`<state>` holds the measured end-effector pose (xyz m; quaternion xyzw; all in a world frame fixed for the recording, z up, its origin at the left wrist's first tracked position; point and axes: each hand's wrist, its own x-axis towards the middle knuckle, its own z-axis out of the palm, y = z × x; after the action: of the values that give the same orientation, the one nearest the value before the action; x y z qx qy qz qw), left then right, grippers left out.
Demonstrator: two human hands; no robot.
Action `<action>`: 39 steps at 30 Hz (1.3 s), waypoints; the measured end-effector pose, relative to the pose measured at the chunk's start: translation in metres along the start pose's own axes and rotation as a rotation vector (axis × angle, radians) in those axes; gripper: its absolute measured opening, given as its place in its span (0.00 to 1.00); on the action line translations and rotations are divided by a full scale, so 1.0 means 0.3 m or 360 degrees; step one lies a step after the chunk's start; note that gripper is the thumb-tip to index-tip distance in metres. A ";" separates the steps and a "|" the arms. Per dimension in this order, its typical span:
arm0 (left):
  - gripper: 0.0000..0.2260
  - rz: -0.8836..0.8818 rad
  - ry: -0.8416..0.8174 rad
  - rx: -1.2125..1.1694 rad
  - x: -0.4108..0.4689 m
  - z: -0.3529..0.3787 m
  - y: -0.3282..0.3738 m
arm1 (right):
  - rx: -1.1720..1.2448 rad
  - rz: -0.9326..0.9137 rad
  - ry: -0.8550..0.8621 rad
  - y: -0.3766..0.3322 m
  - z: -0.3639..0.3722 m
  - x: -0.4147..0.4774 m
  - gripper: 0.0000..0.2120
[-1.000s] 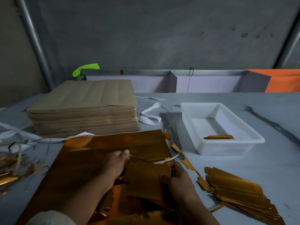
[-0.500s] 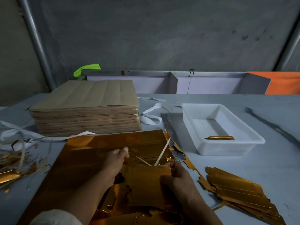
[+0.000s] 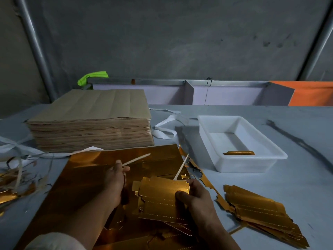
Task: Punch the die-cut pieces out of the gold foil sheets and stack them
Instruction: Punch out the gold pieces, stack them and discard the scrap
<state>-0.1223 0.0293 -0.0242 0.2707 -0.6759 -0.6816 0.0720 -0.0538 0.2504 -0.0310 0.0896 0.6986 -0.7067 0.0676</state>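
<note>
L hand (image 3: 115,179) pinches waste strip (image 3: 137,158), R hand (image 3: 196,195) thumb-clamps die-cut piece (image 3: 162,193) nr desk front edge; peel slow, avoid creasing.

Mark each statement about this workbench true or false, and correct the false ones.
1. The white tray holds a single gold strip. True.
2. The left hand is empty. False: it pinches a pale strip.
3. The stack of brown sheets stands right of the white tray. False: it stands to its left.
4. The right hand grips a gold die-cut piece. True.
5. A pile of punched gold pieces lies on the table, right of the right hand. True.
</note>
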 end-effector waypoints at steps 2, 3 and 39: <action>0.21 -0.0021 -0.0061 0.0057 0.000 -0.001 0.003 | 0.0023 -0.0030 0.0055 0.000 0.010 -0.003 0.12; 0.20 -0.0027 -0.0090 0.0113 0.001 -0.001 0.006 | 0.0031 -0.0034 0.0072 0.000 0.013 -0.004 0.12; 0.12 0.0602 -0.0908 0.1744 -0.253 0.239 0.201 | -0.0159 -0.0230 0.0083 0.001 0.015 -0.023 0.10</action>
<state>-0.1079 0.1233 0.0499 -0.0475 -0.9546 -0.2585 -0.1402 -0.0473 0.2457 -0.0296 0.0537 0.7391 -0.6714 0.0027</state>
